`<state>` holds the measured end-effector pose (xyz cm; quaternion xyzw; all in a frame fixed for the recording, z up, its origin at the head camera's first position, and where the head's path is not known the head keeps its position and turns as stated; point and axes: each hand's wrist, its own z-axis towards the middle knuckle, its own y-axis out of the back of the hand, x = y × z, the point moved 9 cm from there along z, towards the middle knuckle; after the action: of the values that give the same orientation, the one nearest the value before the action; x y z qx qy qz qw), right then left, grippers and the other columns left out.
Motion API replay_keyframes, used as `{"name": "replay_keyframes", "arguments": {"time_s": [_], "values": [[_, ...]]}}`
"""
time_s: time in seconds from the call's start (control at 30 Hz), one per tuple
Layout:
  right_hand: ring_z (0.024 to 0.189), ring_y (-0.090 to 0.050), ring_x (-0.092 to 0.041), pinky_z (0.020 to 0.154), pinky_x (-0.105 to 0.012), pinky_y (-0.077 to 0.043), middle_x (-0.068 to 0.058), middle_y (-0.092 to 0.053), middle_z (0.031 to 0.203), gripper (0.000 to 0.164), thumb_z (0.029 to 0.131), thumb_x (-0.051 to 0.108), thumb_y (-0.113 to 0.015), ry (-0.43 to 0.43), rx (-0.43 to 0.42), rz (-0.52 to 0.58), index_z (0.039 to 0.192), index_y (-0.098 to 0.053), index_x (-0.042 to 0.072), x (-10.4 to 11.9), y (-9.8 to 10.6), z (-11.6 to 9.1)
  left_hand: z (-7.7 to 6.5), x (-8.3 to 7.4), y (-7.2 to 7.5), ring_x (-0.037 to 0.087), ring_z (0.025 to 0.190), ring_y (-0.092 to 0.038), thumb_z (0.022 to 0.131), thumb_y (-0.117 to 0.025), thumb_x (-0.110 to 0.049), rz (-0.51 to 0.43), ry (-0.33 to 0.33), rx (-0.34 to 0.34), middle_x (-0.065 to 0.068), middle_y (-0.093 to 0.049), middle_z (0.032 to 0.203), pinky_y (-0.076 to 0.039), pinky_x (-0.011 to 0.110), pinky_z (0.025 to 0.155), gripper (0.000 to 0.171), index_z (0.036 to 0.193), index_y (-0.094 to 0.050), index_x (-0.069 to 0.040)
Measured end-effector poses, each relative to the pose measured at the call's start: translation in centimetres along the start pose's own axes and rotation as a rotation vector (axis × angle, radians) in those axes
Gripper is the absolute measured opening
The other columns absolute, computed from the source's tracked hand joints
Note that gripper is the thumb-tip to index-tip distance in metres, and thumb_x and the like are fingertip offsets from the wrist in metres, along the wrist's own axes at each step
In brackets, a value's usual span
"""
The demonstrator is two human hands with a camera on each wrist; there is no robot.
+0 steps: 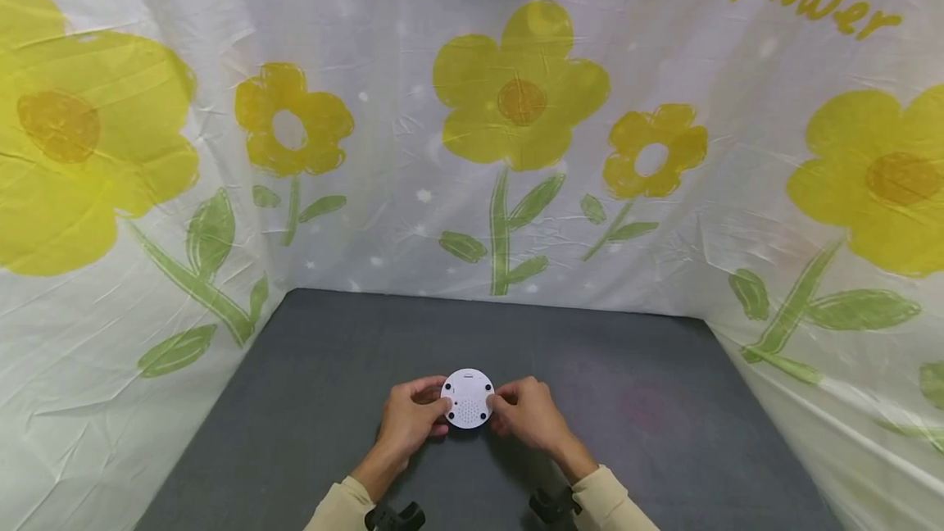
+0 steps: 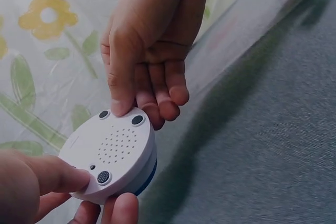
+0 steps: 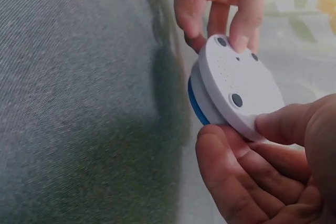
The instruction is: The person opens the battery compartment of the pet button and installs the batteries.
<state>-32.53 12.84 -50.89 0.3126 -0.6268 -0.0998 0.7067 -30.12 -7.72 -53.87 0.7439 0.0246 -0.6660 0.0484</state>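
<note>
A round white device (image 1: 468, 408) with small dark feet and a patch of tiny holes is held between both hands above the table, its perforated face toward the head camera. The left hand (image 1: 411, 416) pinches its left edge, thumb on the face. On the opposite edge, the right hand (image 1: 533, 415) grips it the same way. In the left wrist view, the device (image 2: 113, 150) shows a thick white side with a blue band at the far face. The right wrist view also shows this blue band below the white body (image 3: 236, 85); fingers behind it are partly hidden.
A dark grey table (image 1: 354, 342) lies under the hands. White cloth (image 1: 391, 244) printed with yellow flowers surrounds it at the back and both sides. Black wrist mounts (image 1: 396, 517) sit at the sleeves.
</note>
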Motion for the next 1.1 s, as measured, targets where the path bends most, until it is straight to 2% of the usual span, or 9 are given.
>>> {"name": "replay_keyframes", "arguments": {"time_s": [0.17, 0.3, 0.4, 0.53, 0.6, 0.67, 0.83, 0.9, 1.1], "values": [[0.06, -0.075, -0.013, 0.057, -0.025, -0.061, -0.002, -0.079, 0.073, 0.015, 0.102, 0.015, -0.072, 0.027, -0.07, -0.012, 0.099, -0.084, 0.006, 1.0, 0.9, 0.1, 0.2, -1.2, 0.2, 0.02, 0.078, -0.077, 0.093, -0.082, -0.002, -0.025, -0.031, -0.012, 0.02, -0.076, 0.113, -0.069, 0.038, 0.064, 0.036, 0.128, -0.077, -0.001], [0.068, -0.077, -0.015, 0.06, -0.021, -0.061, -0.004, -0.081, 0.081, 0.015, 0.102, 0.015, -0.074, 0.068, -0.119, -0.03, 0.104, -0.084, 0.005, 1.8, 1.5, 0.0, 0.4, -1.9, 0.3, 0.023, 0.079, -0.079, 0.1, -0.079, -0.016, -0.083, -0.052, -0.012, 0.02, -0.078, 0.113, -0.07, 0.04, 0.07, 0.029, 0.124, -0.078, 0.0], [0.074, -0.079, -0.017, 0.065, -0.022, -0.062, -0.006, -0.083, 0.087, 0.024, 0.105, 0.026, -0.074, 0.052, -0.129, 0.006, 0.11, -0.083, 0.004, 1.9, 1.8, 0.1, 0.5, -2.2, 0.5, 0.024, 0.082, -0.08, 0.103, -0.078, -0.025, -0.096, -0.058, -0.022, 0.019, -0.078, 0.114, -0.071, 0.041, 0.075, 0.031, 0.122, -0.078, 0.0], [0.076, -0.079, -0.022, 0.071, -0.029, -0.066, -0.011, -0.082, 0.088, 0.043, 0.108, 0.043, -0.068, -0.004, -0.146, 0.096, 0.112, -0.082, 0.003, 1.6, 2.1, 0.0, 0.6, -2.7, 0.6, 0.024, 0.088, -0.079, 0.102, -0.08, -0.022, -0.113, -0.085, -0.019, 0.019, -0.078, 0.114, -0.07, 0.043, 0.081, 0.028, 0.118, -0.079, 0.001], [0.078, -0.079, -0.025, 0.074, -0.035, -0.068, -0.013, -0.081, 0.09, 0.045, 0.109, 0.045, -0.067, -0.008, -0.165, 0.127, 0.11, -0.081, 0.003, 1.7, 2.4, -0.1, 0.7, -3.1, 0.5, 0.024, 0.091, -0.078, 0.1, -0.081, -0.019, -0.114, -0.109, -0.001, 0.018, -0.078, 0.114, -0.07, 0.043, 0.085, 0.025, 0.116, -0.079, 0.001], [0.08, -0.079, -0.026, 0.075, -0.035, -0.068, -0.012, -0.081, 0.091, 0.041, 0.109, 0.044, -0.068, 0.004, -0.184, 0.126, 0.109, -0.08, 0.004, 1.8, 2.6, -0.1, 0.7, -3.4, 0.5, 0.025, 0.095, -0.077, 0.098, -0.083, -0.016, -0.11, -0.133, 0.023, 0.017, -0.077, 0.115, -0.07, 0.041, 0.087, 0.024, 0.114, -0.078, 0.001], [0.085, -0.077, -0.017, 0.074, -0.023, -0.063, -0.004, -0.082, 0.097, 0.027, 0.104, 0.035, -0.077, 0.059, -0.22, 0.084, 0.112, -0.081, 0.01, 2.5, 3.3, -0.2, 1.0, -4.1, 0.4, 0.027, 0.106, -0.074, 0.091, -0.089, -0.011, -0.099, -0.18, 0.085, 0.018, -0.075, 0.124, -0.066, 0.028, 0.085, 0.035, 0.123, -0.076, -0.003], [0.089, -0.077, -0.013, 0.077, -0.022, -0.062, -0.004, -0.083, 0.102, 0.025, 0.102, 0.033, -0.08, 0.077, -0.226, 0.079, 0.114, -0.082, 0.011, 2.7, 3.6, -0.2, 1.1, -4.2, 0.3, 0.03, 0.111, -0.076, 0.089, -0.089, -0.007, -0.108, -0.193, 0.115, 0.021, -0.073, 0.127, -0.064, 0.026, 0.085, 0.042, 0.128, -0.073, -0.003], [0.101, -0.08, -0.02, 0.087, -0.028, -0.066, -0.009, -0.083, 0.115, 0.03, 0.099, 0.026, -0.082, 0.122, -0.163, 0.068, 0.123, -0.08, 0.008, 3.0, 3.8, 0.0, 1.3, -4.1, 0.0, 0.04, 0.118, -0.076, 0.087, -0.089, -0.001, -0.099, -0.219, 0.201, 0.029, -0.067, 0.132, -0.067, 0.029, 0.09, 0.053, 0.137, -0.07, -0.002]]}}
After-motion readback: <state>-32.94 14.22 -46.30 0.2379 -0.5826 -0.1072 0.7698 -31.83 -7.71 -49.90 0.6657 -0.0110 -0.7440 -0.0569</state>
